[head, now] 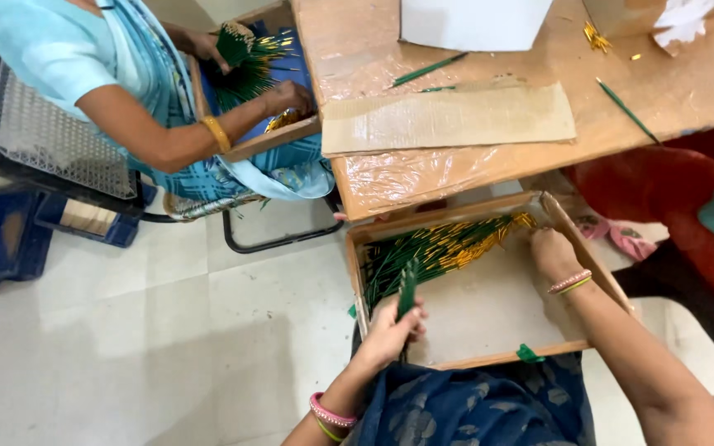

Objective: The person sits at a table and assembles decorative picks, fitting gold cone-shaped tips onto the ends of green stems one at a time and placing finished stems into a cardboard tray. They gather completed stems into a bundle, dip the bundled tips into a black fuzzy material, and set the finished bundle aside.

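Note:
A shallow wooden tray (pixel 489 360) rests on my lap, with a heap of thin green sticks with gold tips (pixel 440 248) along its far side. My left hand (pixel 390 330) is shut on a small bundle of green sticks (pixel 407 287), held upright over the tray's left part. My right hand (pixel 552 252) reaches into the tray's far right corner, fingers down by the gold tips; whether it grips anything is hidden.
A brown table (pixel 473 169) wrapped in plastic stands just beyond, with a cardboard strip (pixel 448 120), loose sticks (pixel 427 70) and a white box (pixel 473 23). At left a seated person (pixel 126 99) sorts sticks in another tray (pixel 278 139). Tiled floor (pixel 167 330) lies left.

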